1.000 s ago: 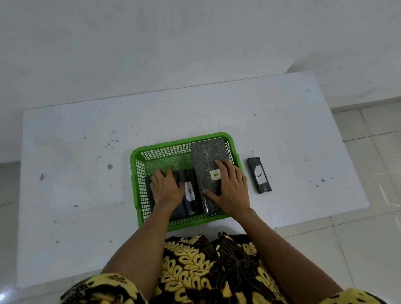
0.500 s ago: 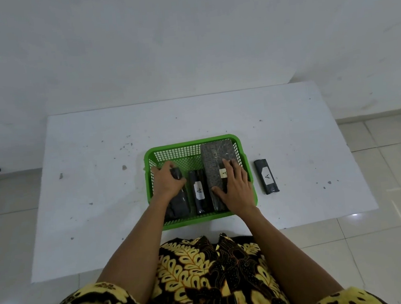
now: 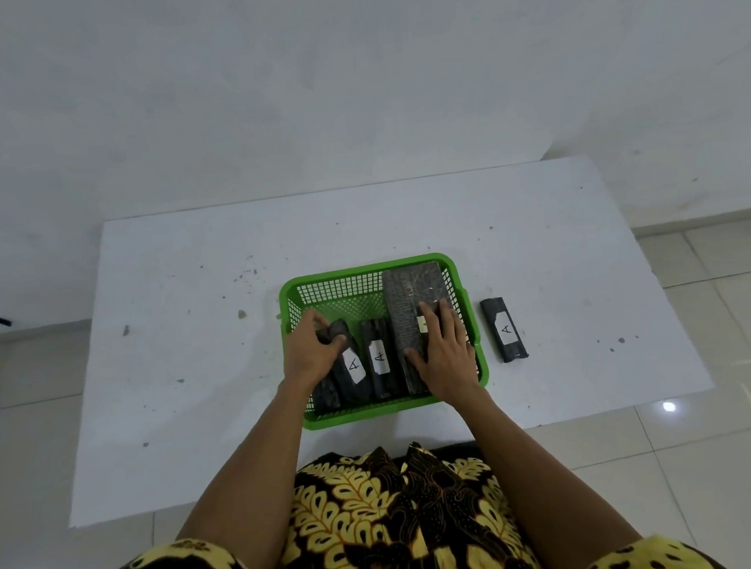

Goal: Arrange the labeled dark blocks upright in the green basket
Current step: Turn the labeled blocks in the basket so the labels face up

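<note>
Three labeled blocks sit inside the green basket (image 3: 370,270): a wide block (image 3: 412,308) along its three-o'clock wall, a narrow block (image 3: 378,358) just beside it, and a tilted block (image 3: 349,369) toward nine o'clock. The left hand (image 3: 311,352) curls closed around that tilted block's far end; the right hand (image 3: 444,351) lies flat, fingers spread, on the wide one. One loose block (image 3: 504,329) waits on the white table (image 3: 187,348), at three o'clock of the basket. By my reckoning, most of the job is done.
</note>
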